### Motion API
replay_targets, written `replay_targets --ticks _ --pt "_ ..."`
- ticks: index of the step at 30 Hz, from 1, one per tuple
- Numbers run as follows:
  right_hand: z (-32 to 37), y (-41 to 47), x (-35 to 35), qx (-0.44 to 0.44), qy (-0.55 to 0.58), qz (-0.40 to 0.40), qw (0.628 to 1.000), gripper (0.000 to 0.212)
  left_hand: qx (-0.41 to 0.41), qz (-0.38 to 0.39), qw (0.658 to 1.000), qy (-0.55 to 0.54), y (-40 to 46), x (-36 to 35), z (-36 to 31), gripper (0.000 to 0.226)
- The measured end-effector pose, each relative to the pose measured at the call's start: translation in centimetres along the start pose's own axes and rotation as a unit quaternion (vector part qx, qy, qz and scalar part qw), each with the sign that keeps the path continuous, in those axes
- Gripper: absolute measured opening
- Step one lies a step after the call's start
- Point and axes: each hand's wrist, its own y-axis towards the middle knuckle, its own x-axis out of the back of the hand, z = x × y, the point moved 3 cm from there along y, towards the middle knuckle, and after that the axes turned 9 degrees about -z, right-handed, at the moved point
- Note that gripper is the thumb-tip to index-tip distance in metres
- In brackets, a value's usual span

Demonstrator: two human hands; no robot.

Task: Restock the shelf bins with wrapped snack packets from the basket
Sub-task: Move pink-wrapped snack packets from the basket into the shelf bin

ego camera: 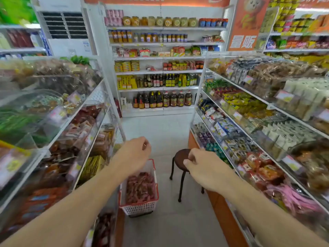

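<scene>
Item: basket was full of red packets; my hands hung loosely curled, holding nothing; I judged restocking mostly ahead.

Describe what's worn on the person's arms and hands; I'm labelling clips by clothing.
Nothing shows: the left hand and right hand are bare, no gloves or watch, and both forearms are uncovered to the frame edge, with no sleeve in view.
</scene>
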Motion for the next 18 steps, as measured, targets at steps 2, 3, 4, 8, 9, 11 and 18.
replay_targets --ticks 2,3,4,8,9,11,18 --pt "0.0 1.8 -1.5 -0.012 0.0 0.009 1.0 0.03 0.017 0.004 1.0 0.004 1.4 -1.3 1.8 0.023" --pt "0.0 2.7 -2.3 -0.012 0.003 0.014 1.0 0.031 0.022 0.005 1.0 0.001 2.3 -2.1 2.8 0.024" --pt "0.1 3.6 -3.1 -0.019 0.003 0.024 1.0 0.031 0.028 0.013 1.0 0.003 3.0 -2.9 3.8 0.024" --pt "0.3 7.1 -6.8 -0.038 -0.002 0.037 0.999 0.033 0.024 0.035 0.999 0.003 6.3 -5.9 7.2 0.021" --pt "0.2 7.9 -7.7 -0.042 -0.006 0.041 0.998 0.033 0.027 0.04 0.999 -0.001 7.0 -6.6 7.9 0.02" --pt "0.1 9.4 -8.6 -0.05 -0.006 0.047 0.998 0.033 0.032 0.053 0.998 -0.009 8.3 -7.9 8.9 0.019" --pt "-3.3 14.1 -11.0 -0.077 0.013 0.068 0.995 0.029 0.045 0.094 0.995 -0.004 13.0 -13.4 9.7 0.025"
